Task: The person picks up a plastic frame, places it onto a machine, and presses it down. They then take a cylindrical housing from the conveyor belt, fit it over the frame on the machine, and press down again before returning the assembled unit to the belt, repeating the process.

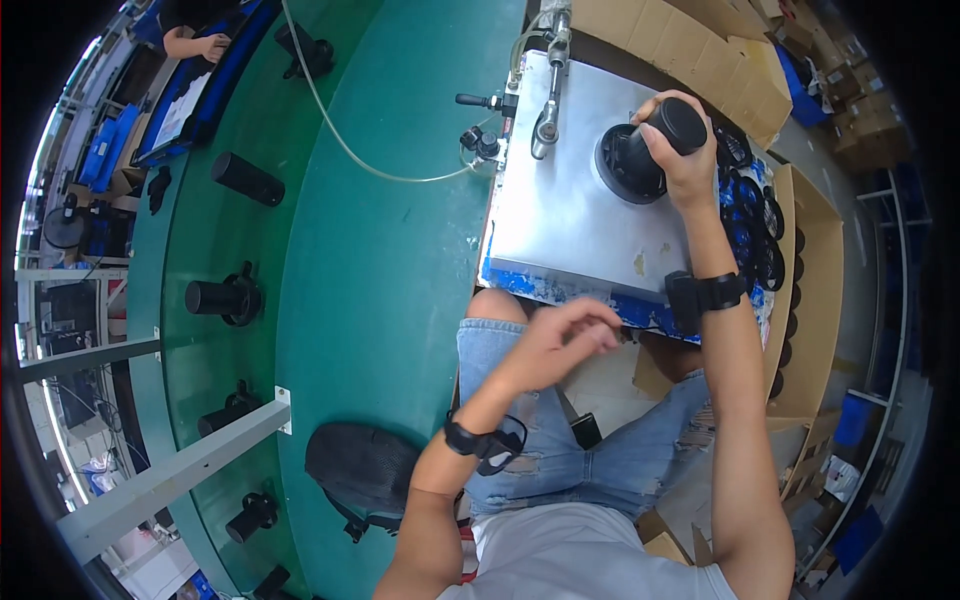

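My right hand (pixel 692 178) is wrapped around a black cylindrical part (pixel 682 124) over the silver metal work plate (pixel 565 215). At the part's lower end is a round black flange (pixel 622 172), which appears to rest on the plate. Part of the cylinder is hidden by my fingers. My left hand (pixel 560 343) hovers over my lap near the plate's front edge, with loosely bent fingers set apart and nothing visible in them. A lever-type metal fixture (pixel 549 110) stands at the plate's far left.
Several black ring-shaped parts (pixel 745 205) lie right of the plate, beside a cardboard box (pixel 815 300). Left is a green bench (pixel 385 260) with a black bag (pixel 362 468). Black cylinders (pixel 212 298) line a green strip beyond. Another person's hand (pixel 212 47) is at far left.
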`<state>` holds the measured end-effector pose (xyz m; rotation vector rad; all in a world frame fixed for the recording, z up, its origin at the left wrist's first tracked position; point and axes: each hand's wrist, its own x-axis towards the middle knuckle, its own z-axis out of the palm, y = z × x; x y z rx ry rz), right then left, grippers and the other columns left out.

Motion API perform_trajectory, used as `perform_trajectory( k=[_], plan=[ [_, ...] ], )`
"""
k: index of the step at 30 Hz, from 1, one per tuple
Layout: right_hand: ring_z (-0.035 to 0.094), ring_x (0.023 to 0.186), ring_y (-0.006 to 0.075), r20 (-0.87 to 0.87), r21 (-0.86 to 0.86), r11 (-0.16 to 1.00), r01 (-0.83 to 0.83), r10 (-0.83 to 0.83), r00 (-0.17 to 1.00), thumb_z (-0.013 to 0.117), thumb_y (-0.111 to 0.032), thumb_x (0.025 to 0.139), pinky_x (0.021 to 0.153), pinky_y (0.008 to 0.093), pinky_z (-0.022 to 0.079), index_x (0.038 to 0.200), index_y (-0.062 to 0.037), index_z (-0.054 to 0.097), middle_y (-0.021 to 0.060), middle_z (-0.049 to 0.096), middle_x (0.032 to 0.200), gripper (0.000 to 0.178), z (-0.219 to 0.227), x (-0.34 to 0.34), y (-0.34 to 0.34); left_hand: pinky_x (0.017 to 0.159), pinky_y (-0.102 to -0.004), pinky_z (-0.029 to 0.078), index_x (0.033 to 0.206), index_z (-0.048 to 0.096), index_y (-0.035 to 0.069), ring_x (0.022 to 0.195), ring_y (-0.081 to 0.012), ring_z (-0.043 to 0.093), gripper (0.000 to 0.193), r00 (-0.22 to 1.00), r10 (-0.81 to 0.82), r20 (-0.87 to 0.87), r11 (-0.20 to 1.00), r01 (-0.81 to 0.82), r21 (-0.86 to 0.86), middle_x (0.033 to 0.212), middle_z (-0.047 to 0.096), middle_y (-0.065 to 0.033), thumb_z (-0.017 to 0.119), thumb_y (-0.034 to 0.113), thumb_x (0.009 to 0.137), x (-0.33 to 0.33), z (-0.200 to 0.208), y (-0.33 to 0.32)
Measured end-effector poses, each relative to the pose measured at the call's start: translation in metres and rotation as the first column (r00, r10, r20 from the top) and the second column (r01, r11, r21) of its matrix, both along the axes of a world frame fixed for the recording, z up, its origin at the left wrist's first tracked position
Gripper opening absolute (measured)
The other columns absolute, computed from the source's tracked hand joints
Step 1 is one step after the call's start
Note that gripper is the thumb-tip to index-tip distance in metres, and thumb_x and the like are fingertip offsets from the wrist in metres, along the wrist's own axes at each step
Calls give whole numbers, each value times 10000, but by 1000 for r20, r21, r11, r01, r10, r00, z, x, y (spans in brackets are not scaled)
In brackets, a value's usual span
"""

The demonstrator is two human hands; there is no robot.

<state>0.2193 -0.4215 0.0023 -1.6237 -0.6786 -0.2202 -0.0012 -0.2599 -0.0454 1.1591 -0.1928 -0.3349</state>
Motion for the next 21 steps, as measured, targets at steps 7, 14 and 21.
perform_trajectory(
  k=[7, 14, 21],
  plan=[
    [590, 855, 166, -34, 48, 997, 62, -60, 998, 644, -41, 763, 835, 301, 474, 1087, -7, 519, 94, 613, 910, 349, 1, -4, -1, 742, -285, 506, 996, 642, -22, 817, -178, 659, 219, 765, 506, 400, 700, -634, 329, 877, 683, -108, 542, 154, 913, 155, 31, 109],
    [596, 817, 121, -29, 99, 994, 47, -44, 999, 705, -42, 727, 790, 257, 479, 1013, -35, 546, 60, 645, 877, 327, 0, -1, 8, 926, -448, 471, 1087, 671, 28, 1057, -391, 601, 463, 963, 148, 225, 15, -230, 973, 1127, 642, -217, 450, 393, 906, 263, -4, 132],
    [590, 855, 157, -33, 67, 998, 7, -5, 999, 682, -70, 747, 840, 300, 472, 1057, -25, 523, 82, 610, 900, 351, 8, -1, 3, 944, -458, 460, 1012, 692, -1, 1045, -420, 593, 510, 972, 117, 205, -20, -204, 979, 1083, 638, -259, 406, 413, 926, 261, 2, 133]
  ],
)
